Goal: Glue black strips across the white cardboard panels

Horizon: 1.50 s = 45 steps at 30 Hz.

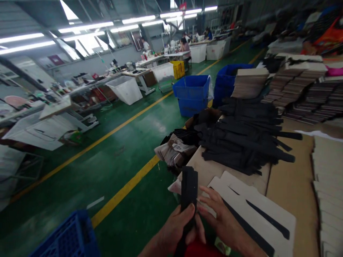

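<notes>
Factory worktable (pixel 292 185): left hand (pixel 175 228) fingers grip black strip (pixel 189 189); right hand (pixel 222 221) fingers spread.

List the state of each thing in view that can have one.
left hand: shut on black strip
black strip: held upright
right hand: open, fingers spread beside the strip
black fabric pile: heaped on the table
blue bin: open-topped, on the floor

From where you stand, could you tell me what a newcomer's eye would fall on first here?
Probably the big heap of black fabric pieces piled on the cardboard-covered table at centre right. Close in at the bottom, the left hand grips an upright black strip, with the right hand beside it over white templates. Beyond, blue bins stand on the green floor.
</notes>
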Tool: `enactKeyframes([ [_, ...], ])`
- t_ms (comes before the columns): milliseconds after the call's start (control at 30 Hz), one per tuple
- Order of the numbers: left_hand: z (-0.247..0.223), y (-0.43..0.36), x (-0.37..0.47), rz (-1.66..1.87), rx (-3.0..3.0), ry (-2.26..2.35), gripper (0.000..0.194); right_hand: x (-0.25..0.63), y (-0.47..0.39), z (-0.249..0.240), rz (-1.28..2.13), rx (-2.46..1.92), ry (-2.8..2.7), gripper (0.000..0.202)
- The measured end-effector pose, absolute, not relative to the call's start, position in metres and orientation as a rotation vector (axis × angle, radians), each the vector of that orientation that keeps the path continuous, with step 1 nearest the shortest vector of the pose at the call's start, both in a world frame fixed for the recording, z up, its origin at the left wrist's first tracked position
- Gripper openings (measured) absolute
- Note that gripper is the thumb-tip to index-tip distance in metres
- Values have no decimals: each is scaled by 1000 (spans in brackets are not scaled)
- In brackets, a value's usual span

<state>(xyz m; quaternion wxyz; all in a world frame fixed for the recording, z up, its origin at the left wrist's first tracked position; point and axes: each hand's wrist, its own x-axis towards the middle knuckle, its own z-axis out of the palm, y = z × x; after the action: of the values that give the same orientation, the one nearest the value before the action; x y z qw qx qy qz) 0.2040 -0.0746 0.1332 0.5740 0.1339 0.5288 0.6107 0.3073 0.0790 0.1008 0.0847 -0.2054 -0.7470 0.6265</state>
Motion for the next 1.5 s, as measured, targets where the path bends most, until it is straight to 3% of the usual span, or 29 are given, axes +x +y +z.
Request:
enactKeyframes([
  [133,125,-61,216,1308,319,1260,56,307,88,118,2089,-953,-1810,48],
  [433,116,-28,249,1224,300,1222,52,336,114,127,2185,-980,-1405,35],
  [767,106,-1,277,1220,374,1131,65,373,143,126,1968,-1131,-1533,37],
  [1067,102,7,282,1222,387,1009,49,390,154,122,1983,-1157,-1407,41],
  [1233,104,13,259,1111,497,919,54,389,146,120,2390,-755,-1232,54],
  [1300,111,17,246,990,552,874,60,387,139,113,2572,-544,-1103,49],
  [1500,128,15,208,814,577,819,64,381,116,93,2627,-369,-886,69],
])
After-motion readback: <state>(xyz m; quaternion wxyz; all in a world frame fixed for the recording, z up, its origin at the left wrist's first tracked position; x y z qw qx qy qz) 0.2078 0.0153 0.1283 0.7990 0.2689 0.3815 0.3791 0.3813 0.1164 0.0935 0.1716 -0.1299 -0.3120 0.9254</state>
